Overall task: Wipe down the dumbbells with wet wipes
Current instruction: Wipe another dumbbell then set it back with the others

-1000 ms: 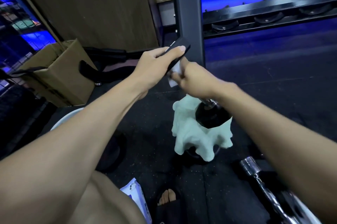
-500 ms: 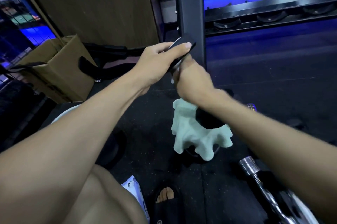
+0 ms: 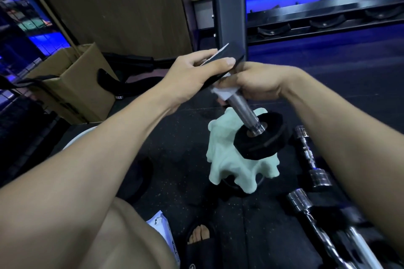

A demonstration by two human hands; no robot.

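Black rubber plates cap both ends of the dumbbell with a chrome handle (image 3: pixel 242 107) that the person holds tilted in front of them, its upper plate up by the hands and its lower plate resting on a crumpled pale green cloth (image 3: pixel 227 159) draped over something dark on the speckled black rubber floor (image 3: pixel 175 137). The left hand (image 3: pixel 196 74) grips the upper black plate, thumb stretched along its near edge and fingers curled over the far side. The right hand (image 3: pixel 255 80) is wrapped around the top of the chrome handle, its fingers curled on a white wet wipe (image 3: pixel 223 93) whose corner sticks out just below the left hand, pressed against the bar. To the right of the cloth, two small all-chrome dumbbells (image 3: pixel 310 159) lie on the floor near one another, the nearer one partly hidden by the right forearm. A brown cardboard box (image 3: pixel 72 85) stands open at the left beside a wire mesh panel, with a brown wood-grain wall panel behind it. A dark grey steel upright (image 3: pixel 227 6) rises behind the hands, and a black rack shelf with round saddles (image 3: pixel 323 21) runs off to the right under blue light. At the bottom edge a white packet with blue print (image 3: pixel 161 227) lies near the person's knee, beside toes in a black slide sandal (image 3: pixel 199 240).
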